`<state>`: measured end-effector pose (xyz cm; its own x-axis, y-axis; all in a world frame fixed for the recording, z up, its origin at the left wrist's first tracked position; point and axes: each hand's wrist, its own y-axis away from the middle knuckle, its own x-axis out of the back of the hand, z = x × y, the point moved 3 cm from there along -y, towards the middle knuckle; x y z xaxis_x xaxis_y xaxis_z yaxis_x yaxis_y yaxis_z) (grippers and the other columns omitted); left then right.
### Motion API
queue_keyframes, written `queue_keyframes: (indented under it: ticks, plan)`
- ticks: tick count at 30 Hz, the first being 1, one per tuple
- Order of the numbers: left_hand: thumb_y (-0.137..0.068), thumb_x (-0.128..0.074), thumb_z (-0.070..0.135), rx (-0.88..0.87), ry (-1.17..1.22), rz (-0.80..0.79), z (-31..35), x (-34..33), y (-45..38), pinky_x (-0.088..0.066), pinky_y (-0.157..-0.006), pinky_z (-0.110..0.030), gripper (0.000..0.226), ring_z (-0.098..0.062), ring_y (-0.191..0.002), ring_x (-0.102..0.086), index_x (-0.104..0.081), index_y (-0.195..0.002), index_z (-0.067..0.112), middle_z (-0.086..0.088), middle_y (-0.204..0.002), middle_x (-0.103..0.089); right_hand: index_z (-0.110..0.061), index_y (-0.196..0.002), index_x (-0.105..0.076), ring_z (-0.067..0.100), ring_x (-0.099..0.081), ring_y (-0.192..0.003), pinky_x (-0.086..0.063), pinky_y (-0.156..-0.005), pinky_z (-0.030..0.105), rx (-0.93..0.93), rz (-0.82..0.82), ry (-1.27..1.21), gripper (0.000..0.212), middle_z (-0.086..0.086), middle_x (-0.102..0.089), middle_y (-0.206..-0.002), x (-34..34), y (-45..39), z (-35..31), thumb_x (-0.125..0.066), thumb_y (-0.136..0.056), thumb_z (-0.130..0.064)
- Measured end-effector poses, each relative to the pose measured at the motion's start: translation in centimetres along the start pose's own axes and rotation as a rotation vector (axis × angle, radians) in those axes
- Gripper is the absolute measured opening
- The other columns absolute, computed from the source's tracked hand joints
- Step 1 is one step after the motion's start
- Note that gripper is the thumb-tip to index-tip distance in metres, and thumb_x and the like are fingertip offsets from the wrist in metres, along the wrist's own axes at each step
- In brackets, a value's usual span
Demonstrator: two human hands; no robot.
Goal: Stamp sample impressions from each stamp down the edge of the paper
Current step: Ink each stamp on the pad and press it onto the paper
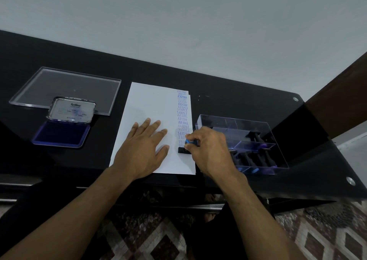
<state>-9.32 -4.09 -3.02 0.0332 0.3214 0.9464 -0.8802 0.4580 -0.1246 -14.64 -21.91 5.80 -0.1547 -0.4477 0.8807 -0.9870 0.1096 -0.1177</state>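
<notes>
A white sheet of paper [147,103] lies on the black table. Down its right edge runs a column of blue impressions [183,114] reading FRAGILE, AMENDED, SAMPLE and AIR MAIL. My left hand [142,149] lies flat on the paper with fingers spread. My right hand [208,150] grips a black stamp with a blue top [183,149], its base standing on the paper just below the last impression. An open ink pad [61,133] with a blue surface and a raised metal lid sits to the left of the paper.
A clear plastic box [256,128] holding several more black-handled stamps stands right of the paper. A clear flat lid [65,85] lies behind the ink pad. The table's front edge [59,178] runs just under my wrists, with patterned floor below.
</notes>
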Motion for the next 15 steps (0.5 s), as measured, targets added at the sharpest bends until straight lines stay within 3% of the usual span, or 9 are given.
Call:
queue_keyframes:
  ticks: [9, 12, 15]
  plan:
    - [-0.092, -0.010, 0.065, -0.004, 0.000, 0.002, 0.08, 0.05, -0.04, -0.008, -0.126, -0.046, 0.076, -0.021, -0.155, -0.010, -0.040, -0.152, 0.029, 0.001, -0.166, -0.024, -0.015, -0.109, -0.075, 0.010, -0.061, -0.089, -0.051, -0.084, 0.022, 0.013, 0.009, 0.005, 0.022, -0.001, -0.067, -0.104, -0.11, -0.10, 0.00, -0.074, -0.087, -0.021]
    - [-0.093, -0.011, 0.064, -0.008, -0.001, 0.000, 0.00, -0.02, -0.02, -0.008, -0.126, -0.046, 0.075, -0.021, -0.155, -0.010, -0.040, -0.153, 0.029, 0.001, -0.166, -0.023, -0.016, -0.106, -0.075, 0.006, -0.057, -0.080, -0.050, -0.080, 0.018, 0.048, 0.025, -0.010, 0.021, -0.005, -0.066, -0.097, -0.02, 0.10, 0.18, -0.076, -0.085, -0.020]
    - [-0.095, -0.015, 0.063, -0.013, 0.000, 0.006, -0.06, -0.09, 0.03, -0.008, -0.126, -0.046, 0.072, -0.021, -0.155, -0.010, -0.040, -0.152, 0.029, 0.001, -0.166, -0.024, -0.019, -0.099, -0.076, 0.004, -0.059, -0.070, -0.051, -0.072, 0.014, 0.035, 0.161, -0.127, 0.018, -0.009, -0.067, -0.091, 0.63, 0.51, 0.79, -0.077, -0.081, -0.016]
